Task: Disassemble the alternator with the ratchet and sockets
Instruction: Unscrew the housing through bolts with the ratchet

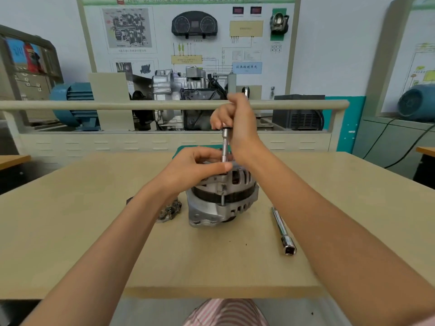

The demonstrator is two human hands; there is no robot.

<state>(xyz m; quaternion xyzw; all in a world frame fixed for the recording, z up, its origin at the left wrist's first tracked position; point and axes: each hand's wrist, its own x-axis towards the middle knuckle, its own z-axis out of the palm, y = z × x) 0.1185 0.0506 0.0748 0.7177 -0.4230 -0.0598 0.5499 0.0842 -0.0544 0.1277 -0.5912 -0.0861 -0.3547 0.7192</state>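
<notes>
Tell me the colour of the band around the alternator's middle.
Black, between the silver end housings of the alternator; the head view shows it clearly.

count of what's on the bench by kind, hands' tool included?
Alternator: 1
Socket tool held upright by right hand, steadied by left hand: 1
Loose extension bar: 1
Removed dark part: 1
Total: 4

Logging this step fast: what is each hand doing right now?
Left hand: fingers pinch the lower extension bar atop the alternator.
Right hand: gripping the ratchet at the bar's top.
</notes>
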